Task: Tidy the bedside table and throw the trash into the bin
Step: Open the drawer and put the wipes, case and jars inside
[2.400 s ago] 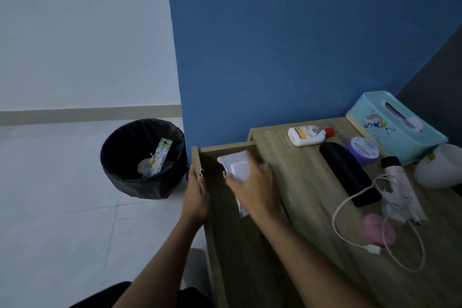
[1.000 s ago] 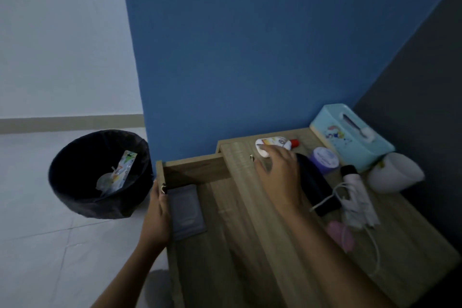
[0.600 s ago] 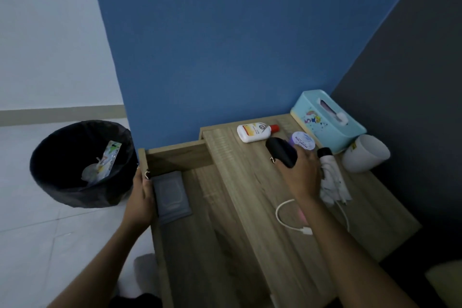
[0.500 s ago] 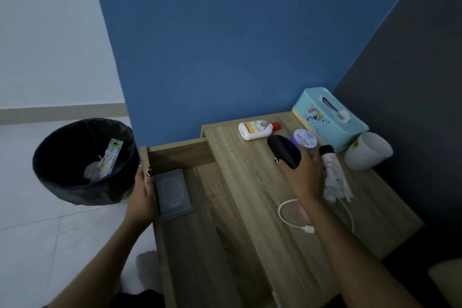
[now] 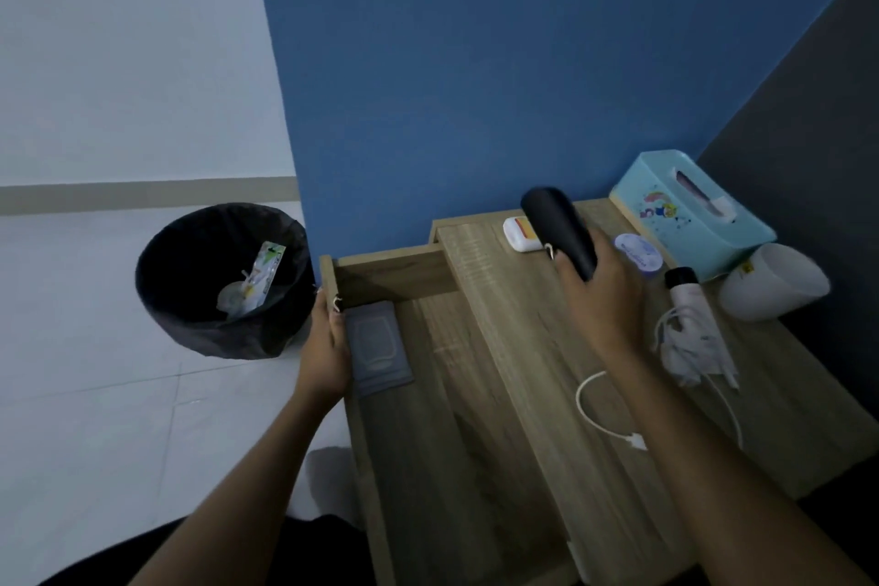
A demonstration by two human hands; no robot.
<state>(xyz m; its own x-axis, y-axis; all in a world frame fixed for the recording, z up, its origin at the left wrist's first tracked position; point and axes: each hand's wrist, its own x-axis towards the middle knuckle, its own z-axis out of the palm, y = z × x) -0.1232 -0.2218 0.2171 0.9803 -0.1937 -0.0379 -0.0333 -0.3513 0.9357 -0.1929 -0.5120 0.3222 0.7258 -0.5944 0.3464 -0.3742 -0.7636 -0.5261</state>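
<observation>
My right hand (image 5: 601,295) grips a long black case (image 5: 556,226) and holds it tilted above the back of the wooden bedside table (image 5: 532,376). My left hand (image 5: 326,343) clasps the front edge of the pulled-out drawer (image 5: 395,274). A flat grey packet (image 5: 378,347) lies inside the drawer, next to that hand. On the tabletop lie a white bottle (image 5: 518,233), partly behind the case, a purple-lidded jar (image 5: 637,250), a white tube with a black cap (image 5: 689,305) and a white cable (image 5: 599,414).
A black-lined bin (image 5: 223,278) with wrappers in it stands on the floor to the left of the drawer. At the back right are a teal tissue box (image 5: 689,214) and a white cup lying on its side (image 5: 773,281). A blue wall rises behind.
My right hand has lifted the black case off the tabletop and raised it toward the back. My left hand has stayed on the drawer edge.
</observation>
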